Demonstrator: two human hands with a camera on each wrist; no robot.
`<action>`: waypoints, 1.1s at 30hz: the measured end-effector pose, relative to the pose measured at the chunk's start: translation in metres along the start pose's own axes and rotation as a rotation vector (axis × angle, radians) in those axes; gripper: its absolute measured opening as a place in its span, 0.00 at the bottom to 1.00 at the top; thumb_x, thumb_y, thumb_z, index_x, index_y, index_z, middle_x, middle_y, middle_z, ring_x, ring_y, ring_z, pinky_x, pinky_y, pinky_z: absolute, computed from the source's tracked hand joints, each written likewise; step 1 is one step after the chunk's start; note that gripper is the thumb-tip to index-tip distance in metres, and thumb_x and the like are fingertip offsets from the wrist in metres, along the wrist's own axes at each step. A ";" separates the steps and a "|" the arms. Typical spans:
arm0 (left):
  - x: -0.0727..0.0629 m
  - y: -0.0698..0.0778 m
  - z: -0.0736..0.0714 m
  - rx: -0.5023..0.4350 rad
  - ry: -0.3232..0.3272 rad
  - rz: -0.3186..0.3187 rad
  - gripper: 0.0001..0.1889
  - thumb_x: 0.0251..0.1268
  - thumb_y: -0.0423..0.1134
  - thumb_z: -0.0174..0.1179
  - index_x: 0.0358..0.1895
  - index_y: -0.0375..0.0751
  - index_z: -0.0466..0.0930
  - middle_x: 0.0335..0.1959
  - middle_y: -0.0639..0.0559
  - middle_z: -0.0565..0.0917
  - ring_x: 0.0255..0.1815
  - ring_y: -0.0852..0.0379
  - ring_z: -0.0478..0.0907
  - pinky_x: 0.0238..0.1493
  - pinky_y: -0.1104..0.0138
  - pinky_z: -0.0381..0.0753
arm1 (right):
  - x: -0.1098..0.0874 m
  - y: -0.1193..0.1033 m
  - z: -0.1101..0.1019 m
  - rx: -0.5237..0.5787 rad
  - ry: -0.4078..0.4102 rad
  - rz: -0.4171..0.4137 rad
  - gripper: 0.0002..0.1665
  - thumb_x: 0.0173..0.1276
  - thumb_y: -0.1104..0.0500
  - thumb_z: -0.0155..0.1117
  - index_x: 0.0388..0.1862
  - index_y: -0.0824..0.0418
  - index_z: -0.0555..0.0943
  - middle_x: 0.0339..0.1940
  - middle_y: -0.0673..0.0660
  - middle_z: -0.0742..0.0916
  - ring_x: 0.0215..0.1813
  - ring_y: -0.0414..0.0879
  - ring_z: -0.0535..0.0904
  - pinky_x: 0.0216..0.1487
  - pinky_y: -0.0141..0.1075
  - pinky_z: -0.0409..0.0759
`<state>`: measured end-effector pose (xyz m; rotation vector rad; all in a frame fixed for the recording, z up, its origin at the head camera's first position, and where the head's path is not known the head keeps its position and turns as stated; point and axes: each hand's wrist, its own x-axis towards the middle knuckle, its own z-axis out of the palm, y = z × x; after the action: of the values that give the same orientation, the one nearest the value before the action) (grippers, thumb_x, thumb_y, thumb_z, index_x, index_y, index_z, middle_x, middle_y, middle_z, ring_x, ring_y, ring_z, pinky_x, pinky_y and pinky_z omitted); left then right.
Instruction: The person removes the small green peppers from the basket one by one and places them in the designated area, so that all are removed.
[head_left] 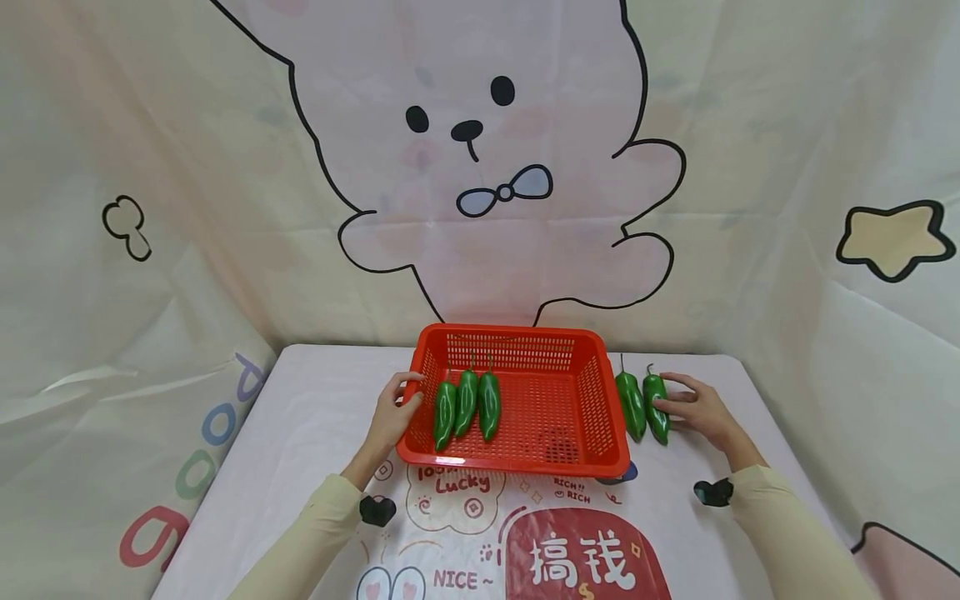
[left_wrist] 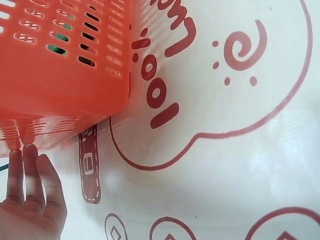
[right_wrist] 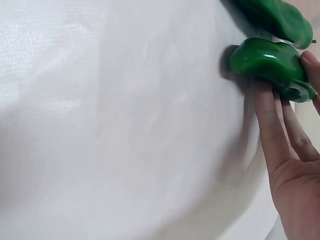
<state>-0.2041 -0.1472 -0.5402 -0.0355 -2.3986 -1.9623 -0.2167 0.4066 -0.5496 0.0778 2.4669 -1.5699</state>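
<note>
A red plastic basket with slotted walls stands on the table. Three long green chili peppers lie side by side in its left half. At the basket's left rim, my left hand holds on, with thumb and index finger over the edge; in the left wrist view other fingers touch the outer wall. To the right of the basket, my right hand pinches the outer green chili pepper between thumb and fingers. Beside that one lies another green chili pepper, close to the basket's right wall.
The table wears a white cloth printed with red drawings and lettering. Behind it hangs a curtain with a bear drawing, and more cloth closes off both sides. Dark heart-shaped prints appear near the sleeves.
</note>
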 end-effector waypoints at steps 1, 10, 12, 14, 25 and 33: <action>0.000 0.000 0.000 0.001 0.000 0.004 0.16 0.73 0.29 0.56 0.60 0.43 0.76 0.53 0.34 0.77 0.46 0.37 0.80 0.42 0.49 0.86 | 0.000 0.000 0.000 -0.001 0.006 0.001 0.45 0.70 0.51 0.71 0.78 0.64 0.61 0.66 0.80 0.72 0.56 0.64 0.80 0.46 0.46 0.85; 0.000 0.001 0.001 -0.004 0.011 0.018 0.16 0.72 0.30 0.56 0.60 0.42 0.76 0.51 0.35 0.77 0.44 0.37 0.80 0.40 0.50 0.86 | -0.004 0.000 0.002 -0.022 0.031 -0.005 0.43 0.71 0.51 0.69 0.77 0.66 0.62 0.67 0.80 0.71 0.59 0.67 0.79 0.47 0.46 0.85; -0.001 0.001 0.001 0.002 0.012 0.016 0.16 0.72 0.30 0.56 0.60 0.42 0.76 0.52 0.35 0.77 0.45 0.37 0.80 0.40 0.51 0.86 | -0.005 0.001 0.002 -0.043 0.039 -0.006 0.43 0.71 0.50 0.69 0.77 0.66 0.63 0.67 0.79 0.72 0.61 0.69 0.77 0.49 0.46 0.84; -0.001 0.002 0.001 0.006 0.008 0.015 0.16 0.72 0.29 0.55 0.60 0.43 0.76 0.52 0.35 0.77 0.45 0.37 0.80 0.40 0.50 0.86 | -0.007 0.002 0.002 -0.065 0.041 -0.013 0.43 0.72 0.50 0.69 0.77 0.66 0.63 0.67 0.79 0.72 0.62 0.70 0.75 0.51 0.46 0.83; 0.000 0.001 0.001 -0.011 0.001 0.007 0.16 0.73 0.29 0.55 0.61 0.42 0.76 0.52 0.33 0.76 0.46 0.34 0.79 0.43 0.46 0.85 | -0.014 0.003 -0.004 -0.083 0.072 -0.058 0.41 0.73 0.51 0.68 0.75 0.70 0.64 0.65 0.79 0.74 0.61 0.70 0.75 0.51 0.44 0.84; -0.004 0.014 -0.001 -0.033 -0.029 0.004 0.17 0.74 0.26 0.53 0.63 0.34 0.73 0.54 0.24 0.74 0.49 0.24 0.76 0.47 0.37 0.80 | -0.021 0.005 -0.010 -0.035 0.148 -0.126 0.37 0.74 0.51 0.66 0.72 0.71 0.67 0.63 0.76 0.76 0.50 0.41 0.82 0.47 0.37 0.84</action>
<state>-0.1991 -0.1453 -0.5267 -0.0711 -2.3817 -2.0134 -0.1969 0.4198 -0.5457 0.0349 2.6597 -1.6246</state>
